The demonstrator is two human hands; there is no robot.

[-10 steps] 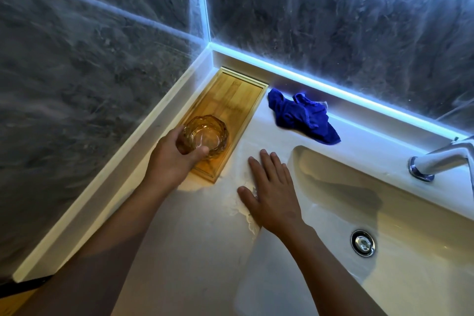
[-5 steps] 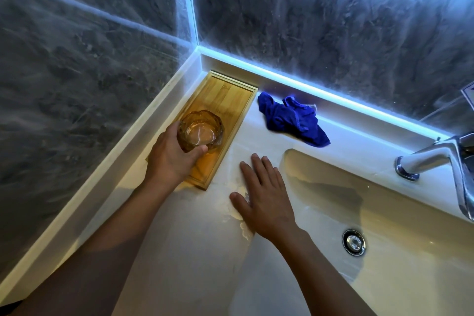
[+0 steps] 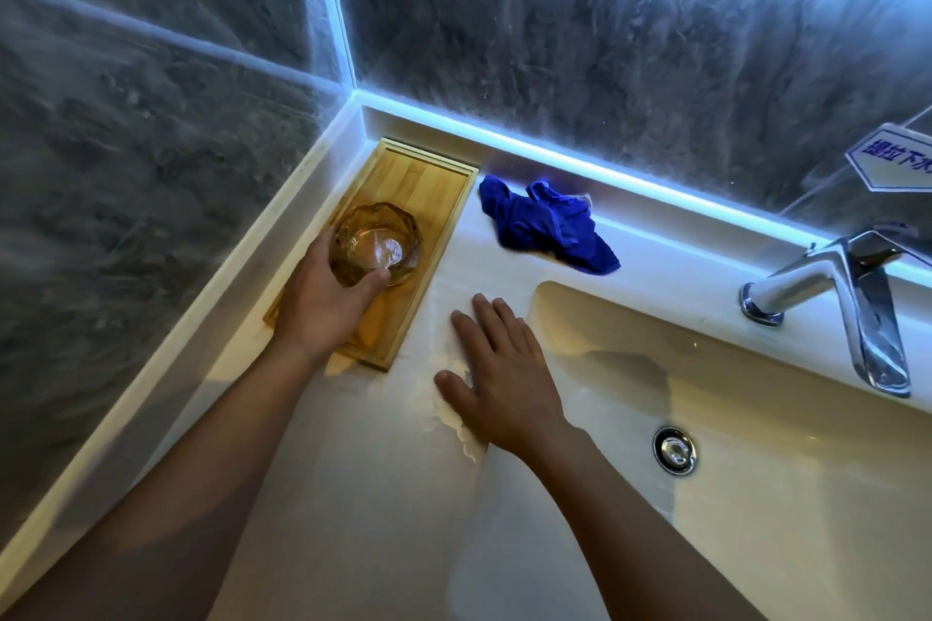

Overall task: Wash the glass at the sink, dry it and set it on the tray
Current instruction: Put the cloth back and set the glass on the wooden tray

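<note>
An amber faceted glass (image 3: 375,242) stands upright on the wooden tray (image 3: 418,182) in the counter's left corner. My left hand (image 3: 323,305) wraps around the glass from the near side, thumb and fingers on its wall. My right hand (image 3: 497,376) lies flat, fingers spread, on the white counter between the tray and the sink basin (image 3: 756,419), holding nothing. A crumpled blue cloth (image 3: 544,229) lies on the counter behind the basin's left corner, to the right of the tray.
A chrome tap (image 3: 847,303) stands at the basin's right, with the drain (image 3: 675,450) below it. Dark marble walls with a lit strip close the back and left. A small wet patch (image 3: 449,398) sits by my right hand. A sign (image 3: 892,161) hangs at right.
The glass, held in my left hand, has moved a little farther along the tray. My right hand stays flat on the counter. The view has shifted right, showing more of the tap.
</note>
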